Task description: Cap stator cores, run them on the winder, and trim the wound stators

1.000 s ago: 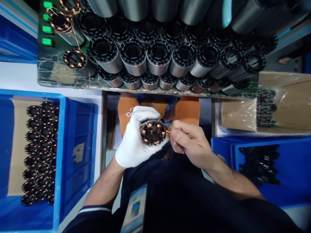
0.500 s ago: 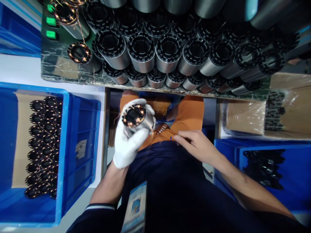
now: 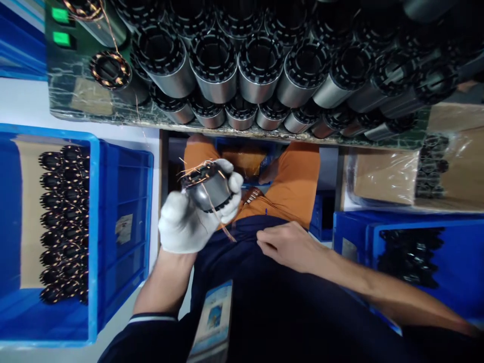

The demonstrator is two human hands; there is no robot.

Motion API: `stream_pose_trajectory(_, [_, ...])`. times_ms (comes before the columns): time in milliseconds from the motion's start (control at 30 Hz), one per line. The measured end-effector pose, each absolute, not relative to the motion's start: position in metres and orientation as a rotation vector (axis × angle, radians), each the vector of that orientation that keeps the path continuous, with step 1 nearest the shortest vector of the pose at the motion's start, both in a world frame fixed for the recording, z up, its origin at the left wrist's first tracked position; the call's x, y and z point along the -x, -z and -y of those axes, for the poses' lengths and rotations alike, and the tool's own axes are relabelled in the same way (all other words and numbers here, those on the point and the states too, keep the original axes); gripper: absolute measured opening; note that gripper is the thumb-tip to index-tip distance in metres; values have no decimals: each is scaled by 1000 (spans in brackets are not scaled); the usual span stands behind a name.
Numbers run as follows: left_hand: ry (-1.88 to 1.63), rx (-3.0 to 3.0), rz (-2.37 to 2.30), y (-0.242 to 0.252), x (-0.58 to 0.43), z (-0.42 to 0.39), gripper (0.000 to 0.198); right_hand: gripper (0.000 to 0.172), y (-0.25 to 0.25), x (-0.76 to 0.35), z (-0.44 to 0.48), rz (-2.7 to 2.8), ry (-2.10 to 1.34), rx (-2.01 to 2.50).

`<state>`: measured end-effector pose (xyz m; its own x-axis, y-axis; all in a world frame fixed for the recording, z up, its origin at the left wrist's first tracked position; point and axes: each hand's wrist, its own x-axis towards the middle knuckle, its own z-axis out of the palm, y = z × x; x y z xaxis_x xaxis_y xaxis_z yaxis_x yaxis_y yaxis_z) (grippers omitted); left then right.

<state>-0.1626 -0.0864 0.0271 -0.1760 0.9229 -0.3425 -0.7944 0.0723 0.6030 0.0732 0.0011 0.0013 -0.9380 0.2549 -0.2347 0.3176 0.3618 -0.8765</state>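
White fabric: one glove, worn on the left hand (image 3: 191, 229), which is clamped on a stator.

Stator (image 3: 212, 190), one: grey metal cylinder, tilted, held above the person's lap, in front of the bench. Black slotted ring and copper windings at its upper end; loose wire ends stick out there. One copper strand (image 3: 228, 233) trails down across its side and hangs past the gloved fingers.

Right hand (image 3: 287, 246), bare: set apart from the stator, in front of the dark shirt (image 3: 272, 312), fingers loosely curled; cannot tell whether anything is pinched in them.

Bench (image 3: 60, 103), green, marbled: carries rows of metal cylinders (image 3: 214, 89), black slotted ends uppermost. At its left end, a copper-wound cylinder (image 3: 133, 92) and two lit green switches (image 3: 61, 39).

Left blue crate (image 3: 124, 189): holds columns of black cores with copper windings (image 3: 64, 222), beside a cardboard sheet (image 3: 30, 212).

Cardboard box (image 3: 463, 179), at right, with clear plastic: holds a block of small dark parts (image 3: 430, 169).

Right blue crate (image 3: 457, 252), below the box: holds glossy black pieces (image 3: 408, 257), detail unclear.

Clothing: orange trousers (image 3: 297, 174); rectangular badge (image 3: 213, 317) against the shirt.
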Motion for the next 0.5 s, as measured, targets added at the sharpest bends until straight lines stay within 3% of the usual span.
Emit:
stream_pose_trajectory(133, [-1582,-438,-916,-18,160,80,41,35,-16,-60,-12,-2284,2062,-642])
stream_pose_trajectory(233, [-1564,-569,-1068,-11,157,84,52,37,-38,-38,-25,-1967,2387,-657])
stream_pose_trajectory(300, [-1524,-579,-1163,-10,158,89,57,35,-46,-29,-31,-1874,2465,-611])
stream_pose_trajectory(400, [-1468,-498,-1170,-8,158,94,58,47,-48,-29,-34,-1886,2534,-603])
stream_pose_trajectory(500, [-1482,-443,-1080,-3,149,90,70,56,-33,-34,-28,-2091,2398,-661])
